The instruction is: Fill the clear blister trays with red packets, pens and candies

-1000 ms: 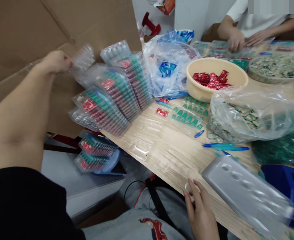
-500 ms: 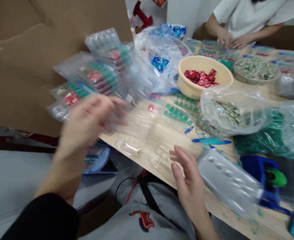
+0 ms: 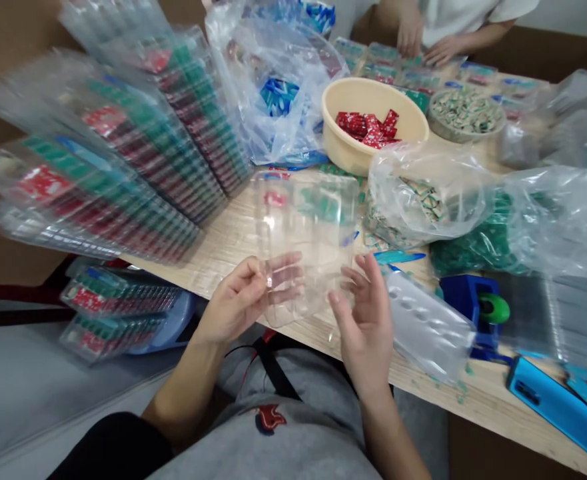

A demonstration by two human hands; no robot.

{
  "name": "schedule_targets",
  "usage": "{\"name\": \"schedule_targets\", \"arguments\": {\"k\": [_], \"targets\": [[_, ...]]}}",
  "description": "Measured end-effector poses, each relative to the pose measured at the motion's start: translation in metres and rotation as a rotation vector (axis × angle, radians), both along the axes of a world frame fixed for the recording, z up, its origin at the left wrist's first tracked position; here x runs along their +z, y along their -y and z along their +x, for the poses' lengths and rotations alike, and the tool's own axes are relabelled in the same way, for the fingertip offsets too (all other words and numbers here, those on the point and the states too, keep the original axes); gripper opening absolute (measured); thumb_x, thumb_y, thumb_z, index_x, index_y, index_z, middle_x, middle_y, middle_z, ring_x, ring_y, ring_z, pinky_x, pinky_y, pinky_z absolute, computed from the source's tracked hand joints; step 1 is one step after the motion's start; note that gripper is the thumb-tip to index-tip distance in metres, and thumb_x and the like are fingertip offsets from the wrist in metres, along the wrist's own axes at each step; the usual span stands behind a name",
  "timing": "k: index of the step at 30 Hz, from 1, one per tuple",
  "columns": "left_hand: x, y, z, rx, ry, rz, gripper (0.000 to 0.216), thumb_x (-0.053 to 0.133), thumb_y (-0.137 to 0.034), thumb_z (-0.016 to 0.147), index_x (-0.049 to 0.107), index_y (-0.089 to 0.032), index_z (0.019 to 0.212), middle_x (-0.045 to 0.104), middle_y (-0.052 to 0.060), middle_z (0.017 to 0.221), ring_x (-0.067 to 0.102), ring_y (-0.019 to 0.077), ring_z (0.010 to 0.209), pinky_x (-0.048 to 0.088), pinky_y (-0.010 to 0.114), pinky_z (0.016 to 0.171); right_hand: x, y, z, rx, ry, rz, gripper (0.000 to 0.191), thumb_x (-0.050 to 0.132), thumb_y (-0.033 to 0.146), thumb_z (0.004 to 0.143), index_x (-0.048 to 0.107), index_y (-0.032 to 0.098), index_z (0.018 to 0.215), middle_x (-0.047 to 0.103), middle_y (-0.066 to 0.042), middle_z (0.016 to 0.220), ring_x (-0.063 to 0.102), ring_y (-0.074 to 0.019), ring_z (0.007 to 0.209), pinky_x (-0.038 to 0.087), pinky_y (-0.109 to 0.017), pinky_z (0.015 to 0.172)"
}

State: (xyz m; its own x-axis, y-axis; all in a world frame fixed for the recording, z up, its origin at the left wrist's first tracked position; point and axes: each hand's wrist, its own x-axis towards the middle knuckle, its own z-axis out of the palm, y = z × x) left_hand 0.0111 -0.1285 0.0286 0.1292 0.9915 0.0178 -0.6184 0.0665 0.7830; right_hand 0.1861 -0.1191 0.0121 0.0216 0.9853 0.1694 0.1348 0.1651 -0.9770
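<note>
A clear moulded plastic blister tray (image 3: 306, 233) is held up over the front edge of the table, and things behind it show through. My left hand (image 3: 243, 293) grips its lower left side, with the thumb in front and the fingers behind. My right hand (image 3: 366, 320) is at the lower right edge, thumb and fingers apart. Whether it touches the plastic I cannot tell. Beyond the tray lie green pieces (image 3: 326, 203) on the table. A blue pen-shaped piece (image 3: 398, 257) lies past my right hand, beside a frosted plastic sheet with bumps (image 3: 428, 327).
Filled packs (image 3: 138, 147) stand in tall rows at left; more packs (image 3: 118, 300) sit below. A cream bowl (image 3: 340, 150) holds red packets. Plastic bags (image 3: 423, 200) and a blue tape dispenser (image 3: 466, 310) are at right. Across the table are a co-worker's hands (image 3: 443, 50).
My left hand has come from the packs at left to the middle, and now grips the clear tray. My right hand stays near the table edge. The view has shifted, showing more packs.
</note>
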Motion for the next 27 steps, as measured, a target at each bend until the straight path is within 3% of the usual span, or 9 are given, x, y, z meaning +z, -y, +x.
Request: {"name": "schedule_targets", "arguments": {"k": [3,6,10,13,15,17,20,23,27], "targets": [[-0.01,-0.002,-0.001,-0.013,0.082,-0.085,0.012,0.072,-0.027,0.087,0.066,-0.019,0.08,0.071,-0.001,0.12,0.068,0.0148,0.109,0.058,0.026,0.093,0.001,-0.012,0.011,0.097,-0.122,-0.11,0.038,0.065,0.029,0.088,0.061,0.03,0.125,0.069,-0.003,0.111,0.069,-0.0135,0.086,0.061,-0.031,0.077],[-0.022,-0.004,-0.001,0.036,0.034,-0.106,0.009,0.071,-0.029,0.088,0.067,-0.023,0.092,0.072,0.001,0.117,0.07,0.0149,0.103,0.059,0.029,0.092,0.006,-0.022,0.02,0.102,-0.153,-0.097,0.034,0.066,0.022,0.085,0.065,0.029,0.118,0.068,0.001,0.095,0.066,-0.0096,0.072,0.059,-0.022,0.059],[-0.034,-0.003,0.003,0.118,-0.163,0.015,0.042,0.073,-0.031,0.086,0.057,-0.033,0.125,0.067,0.003,0.125,0.069,0.0173,0.104,0.058,0.034,0.092,0.007,-0.029,0.022,0.075,-0.105,-0.052,0.032,0.066,0.022,0.085,0.064,0.029,0.116,0.067,0.001,0.094,0.068,-0.0106,0.076,0.06,-0.022,0.057],[-0.036,-0.005,-0.001,0.072,-0.461,-0.001,0.059,0.065,-0.024,0.09,0.042,-0.034,0.143,0.066,0.004,0.119,0.069,0.0138,0.091,0.058,0.03,0.086,0.005,-0.035,0.026,0.117,0.003,-0.044,0.025,0.066,0.03,0.088,0.063,0.026,0.112,0.068,0.001,0.092,0.069,-0.0124,0.081,0.062,-0.027,0.069],[-0.036,-0.013,-0.012,0.063,-0.675,0.021,0.056,0.054,-0.02,0.093,0.041,-0.029,0.147,0.066,0.005,0.109,0.065,0.0107,0.078,0.058,0.026,0.075,0.008,-0.04,0.033,0.102,0.11,0.027,0.032,0.069,0.035,0.086,0.062,0.025,0.115,0.068,-0.002,0.102,0.069,-0.014,0.089,0.061,-0.031,0.079],[-0.034,-0.028,-0.025,0.064,-0.899,0.117,0.053,0.046,-0.016,0.093,0.046,-0.025,0.145,0.064,0.004,0.104,0.061,0.0103,0.075,0.055,0.024,0.07,0.014,-0.045,0.042,0.081,0.199,0.127,0.055,0.074,0.038,0.082,0.053,0.028,0.132,0.064,-0.005,0.118,0.067,-0.0144,0.092,0.06,-0.03,0.078],[-0.035,-0.06,-0.038,-0.03,-1.249,0.284,0.054,0.046,-0.012,0.09,0.05,-0.022,0.142,0.063,0.005,0.101,0.061,0.0138,0.087,0.053,0.029,0.083,0.019,-0.046,0.048,0.181,0.334,0.143,0.078,0.069,0.037,0.086,0.027,0.033,0.152,0.06,-0.007,0.125,0.064,-0.0118,0.076,0.059,-0.027,0.065],[-0.044,-0.088,-0.031,-0.007,-1.383,0.415,0.047,0.046,-0.014,0.093,0.053,-0.022,0.139,0.061,0.007,0.106,0.061,0.0156,0.095,0.052,0.032,0.091,0.001,-0.037,0.035,0.154,0.582,0.152,0.058,0.05,0.028,0.097,0.031,0.027,0.151,0.064,-0.006,0.104,0.058,-0.0117,0.064,0.056,-0.027,0.06],[-0.068,-0.09,-0.012,0.299,-1.405,0.54,0.038,0.046,-0.019,0.098,0.053,-0.022,0.135,0.052,0.013,0.132,0.054,0.0213,0.123,0.048,0.038,0.104,-0.044,-0.019,0.008,0.021,0.986,0.281,0.039,0.041,0.019,0.098,0.056,0.014,0.133,0.063,-0.012,0.093,0.061,-0.0202,0.073,0.055,-0.034,0.062]]}}
